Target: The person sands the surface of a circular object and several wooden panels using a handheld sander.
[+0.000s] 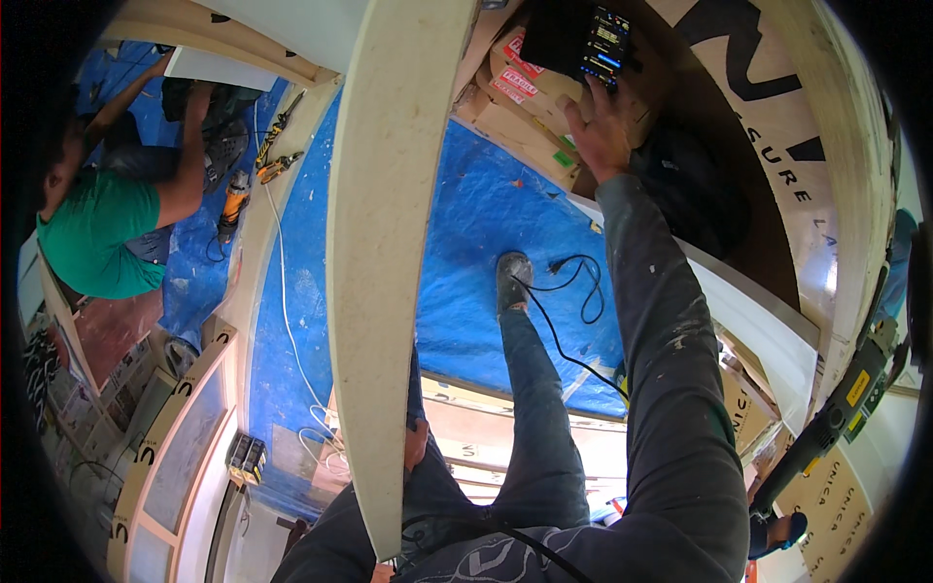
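Observation:
My right hand (601, 135) reaches forward over stacked cardboard boxes (536, 109) that bear fragile stickers. Its fingertips touch the lower end of a smartphone (606, 47) with a lit screen. The thumb stands apart, and nothing is gripped in the palm. Black fabric lies under and beside the phone. My left hand (415, 443) rests low by my left thigh, partly hidden behind a long pale board (386, 255). Whether it holds anything cannot be told. The board runs down the middle of the view, close to my body.
A co-worker in a green shirt (109, 226) crouches at the left near an orange power tool (233, 200) and pliers (278, 167). Blue sheeting (481, 197) covers the floor, with a black plugged cord (590, 291) on it. A grinder-like power tool (838, 415) is at the right.

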Motion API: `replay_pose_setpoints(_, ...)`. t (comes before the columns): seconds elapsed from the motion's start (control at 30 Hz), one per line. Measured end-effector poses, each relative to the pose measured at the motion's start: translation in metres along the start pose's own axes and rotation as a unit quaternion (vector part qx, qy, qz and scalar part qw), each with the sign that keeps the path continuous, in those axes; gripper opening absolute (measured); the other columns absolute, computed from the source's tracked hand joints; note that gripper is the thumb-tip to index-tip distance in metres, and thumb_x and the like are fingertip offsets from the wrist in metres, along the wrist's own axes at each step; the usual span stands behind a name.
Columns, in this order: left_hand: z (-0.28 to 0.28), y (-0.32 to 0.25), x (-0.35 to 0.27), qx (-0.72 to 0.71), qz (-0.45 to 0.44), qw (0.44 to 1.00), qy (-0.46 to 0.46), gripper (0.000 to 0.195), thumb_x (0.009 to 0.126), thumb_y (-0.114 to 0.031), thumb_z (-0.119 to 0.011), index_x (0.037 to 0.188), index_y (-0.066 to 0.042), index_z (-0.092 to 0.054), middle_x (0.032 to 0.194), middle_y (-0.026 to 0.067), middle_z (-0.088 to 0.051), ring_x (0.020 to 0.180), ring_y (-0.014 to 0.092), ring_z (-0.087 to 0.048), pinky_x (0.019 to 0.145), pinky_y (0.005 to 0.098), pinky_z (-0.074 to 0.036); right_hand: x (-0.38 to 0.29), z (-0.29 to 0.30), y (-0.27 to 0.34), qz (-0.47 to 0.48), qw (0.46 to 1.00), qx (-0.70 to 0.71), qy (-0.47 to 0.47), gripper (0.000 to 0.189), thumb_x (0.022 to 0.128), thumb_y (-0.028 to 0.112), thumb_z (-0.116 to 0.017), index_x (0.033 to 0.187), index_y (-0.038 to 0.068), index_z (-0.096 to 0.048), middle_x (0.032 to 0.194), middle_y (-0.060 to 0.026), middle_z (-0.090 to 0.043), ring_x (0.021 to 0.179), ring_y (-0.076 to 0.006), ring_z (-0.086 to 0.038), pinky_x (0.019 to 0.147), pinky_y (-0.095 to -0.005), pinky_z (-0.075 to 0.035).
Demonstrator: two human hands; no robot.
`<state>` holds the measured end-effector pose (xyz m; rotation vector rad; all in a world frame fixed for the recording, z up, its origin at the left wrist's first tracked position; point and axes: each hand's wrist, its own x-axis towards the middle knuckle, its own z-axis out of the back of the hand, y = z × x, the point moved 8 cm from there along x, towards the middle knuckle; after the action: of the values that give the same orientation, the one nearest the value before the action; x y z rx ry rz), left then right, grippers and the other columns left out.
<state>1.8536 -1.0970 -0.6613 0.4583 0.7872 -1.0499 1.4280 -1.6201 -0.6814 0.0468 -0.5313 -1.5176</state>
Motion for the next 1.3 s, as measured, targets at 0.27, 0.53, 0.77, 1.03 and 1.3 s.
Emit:
replay_pose_setpoints(0.27,0.003,-0.005,-0.003,-0.015,0.023,1.0,-0.01,0.07,0.086,-0.036,-0.069,0.145,0.0,-0.056,0.135,0.0364,-0.06,0.128,0.053,-0.056,0.112,0.0578,-0.044,-0.005,0.007,-0.009,-0.064,0.994,0.086,-0.024,0.059,0.089,0.043,-0.078,0.116,-0.006,-0.057,0.14,-0.0361,-0.049,0.135,-0.0496,-0.044,0.113,-0.0554,-0.04)
replay_pose_setpoints(0.53,0.009,-0.006,-0.001,0.001,-0.005,1.0,0.003,0.071,0.086,-0.037,-0.069,0.146,-0.001,-0.056,0.135,0.0373,-0.06,0.128,0.053,-0.056,0.112,0.0585,-0.044,-0.01,0.013,-0.016,-0.019,0.995,0.087,-0.054,0.051,0.089,0.04,-0.079,0.103,-0.002,-0.054,0.136,-0.0397,-0.049,0.134,-0.0532,-0.045,0.11,-0.0579,-0.04)
replay_pose_setpoints(0.77,0.014,-0.009,-0.003,-0.004,-0.014,1.0,-0.004,0.071,0.087,-0.037,-0.069,0.147,-0.002,-0.055,0.134,0.0378,-0.06,0.129,0.053,-0.056,0.112,0.0586,-0.044,-0.01,0.016,-0.015,0.001,0.996,0.051,-0.067,0.044,0.088,0.033,-0.079,0.105,0.0,-0.056,0.131,-0.0348,-0.055,0.13,-0.0503,-0.05,0.108,-0.0554,-0.042)
replay_pose_setpoints(1.03,0.015,-0.009,-0.002,-0.006,-0.002,1.0,-0.002,0.069,0.087,-0.037,-0.069,0.144,-0.001,-0.058,0.133,0.0378,-0.061,0.126,0.053,-0.057,0.111,0.058,-0.045,0.004,0.018,-0.021,-0.007,0.998,0.011,-0.069,0.05,0.089,0.034,-0.078,0.121,0.001,-0.059,0.127,-0.029,-0.061,0.126,-0.0467,-0.054,0.106,-0.0526,-0.044)
replay_pose_setpoints(1.3,0.013,-0.009,-0.001,0.004,-0.025,0.999,-0.026,0.067,0.087,-0.036,-0.069,0.142,0.001,-0.059,0.134,0.0359,-0.061,0.128,0.052,-0.056,0.112,0.0565,-0.045,0.016,0.012,-0.029,0.005,0.996,0.015,-0.084,0.06,0.088,0.044,-0.072,0.128,0.001,-0.064,0.134,-0.0244,-0.062,0.126,-0.0423,-0.055,0.106,-0.0537,-0.043)
